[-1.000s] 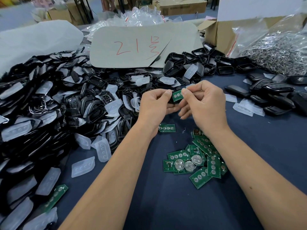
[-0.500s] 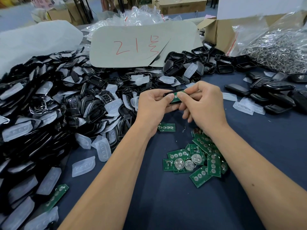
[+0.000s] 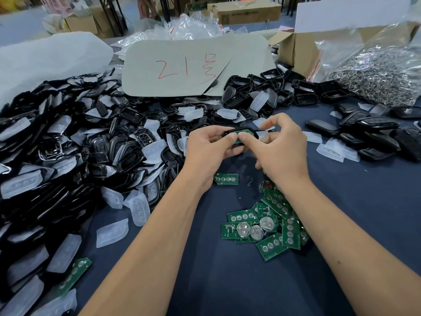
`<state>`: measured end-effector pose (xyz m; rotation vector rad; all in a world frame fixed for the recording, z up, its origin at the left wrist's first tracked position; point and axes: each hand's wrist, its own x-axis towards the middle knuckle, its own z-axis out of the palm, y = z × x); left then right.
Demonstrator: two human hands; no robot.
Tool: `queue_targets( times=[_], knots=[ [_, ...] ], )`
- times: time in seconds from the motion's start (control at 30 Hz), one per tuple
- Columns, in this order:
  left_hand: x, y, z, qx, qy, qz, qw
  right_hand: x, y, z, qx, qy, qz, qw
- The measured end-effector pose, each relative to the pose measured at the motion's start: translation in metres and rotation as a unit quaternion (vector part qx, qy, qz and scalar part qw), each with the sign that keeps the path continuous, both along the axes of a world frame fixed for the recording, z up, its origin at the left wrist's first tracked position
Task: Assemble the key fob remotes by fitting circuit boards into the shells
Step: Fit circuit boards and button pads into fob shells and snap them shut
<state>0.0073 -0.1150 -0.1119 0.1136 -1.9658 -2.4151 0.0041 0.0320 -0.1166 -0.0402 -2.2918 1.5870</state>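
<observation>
My left hand (image 3: 206, 149) grips the black shell (image 3: 239, 133) mid-table while my right hand (image 3: 281, 148) presses the green circuit board (image 3: 243, 132) in; uneven thumb pressure could seat it crooked.

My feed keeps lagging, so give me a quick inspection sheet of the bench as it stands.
Surface: dark blue cloth tabletop.
Job's things: black plastic key fob shell with a green circuit board in it; heap of loose green circuit boards.
Clutter: big pile of black shells and translucent button pads; clear bag of metal rings; grey card with red writing.
Grippers: left hand grips the shell; right hand presses the board.
Cables: nothing seen.
Surroundings: brown cardboard boxes.
</observation>
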Motion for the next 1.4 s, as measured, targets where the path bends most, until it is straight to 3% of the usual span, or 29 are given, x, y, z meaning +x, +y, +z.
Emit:
queue_targets(
  times=[0.1,0.27,0.5,0.6,0.73,0.83,0.9,1.13,1.3,1.4],
  knots=[
    [-0.001,-0.002,0.001,0.014,-0.003,-0.003,1.0,-0.005,0.003,-0.004,0.0,-0.008,0.018,1.0],
    [-0.002,-0.002,-0.001,0.008,0.01,0.008,1.0,-0.009,0.008,-0.008,-0.058,-0.036,0.129,0.989],
    [-0.002,0.0,-0.004,-0.014,0.046,0.042,0.998,-0.008,0.01,-0.003,-0.043,-0.012,0.147,0.988],
    [-0.004,-0.007,-0.002,-0.049,0.067,0.043,0.996,-0.01,0.022,-0.002,0.057,0.057,0.093,0.992],
    [0.001,-0.012,-0.001,-0.196,0.126,-0.082,0.969,-0.016,0.04,-0.004,0.287,0.066,0.025,0.955],
    [0.003,-0.004,-0.006,-0.296,0.159,-0.099,0.936,-0.016,0.037,-0.005,0.353,0.029,0.031,0.935],
    [0.0,-0.002,-0.01,-0.32,0.152,-0.066,0.933,-0.015,0.033,-0.004,0.369,0.021,0.028,0.929],
    [-0.008,-0.01,-0.012,-0.327,0.119,0.067,0.935,-0.012,0.031,0.001,0.362,0.012,-0.007,0.932],
    [-0.001,-0.008,-0.007,-0.386,0.15,-0.021,0.91,-0.014,0.034,-0.001,0.274,0.033,-0.055,0.96],
    [0.003,-0.004,-0.008,-0.46,0.18,-0.038,0.869,-0.017,0.038,-0.001,0.191,0.015,-0.096,0.977]
  ],
)
